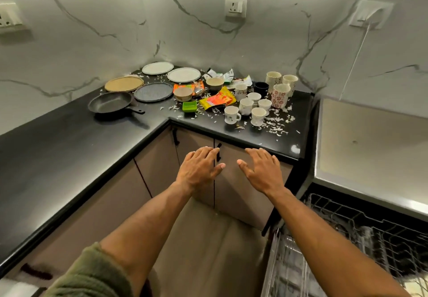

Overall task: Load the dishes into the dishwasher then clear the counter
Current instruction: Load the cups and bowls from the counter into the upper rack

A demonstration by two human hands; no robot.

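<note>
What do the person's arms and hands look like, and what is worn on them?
The left hand and right hand are bare: no gloves, rings or watch show. An olive-green fleecy sleeve covers the left arm near the elbow; the right forearm shows no sleeve.

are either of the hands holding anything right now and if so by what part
Nothing is held. The left hand and right hand are both open and empty, in front of the cabinet doors below the counter edge.
</note>
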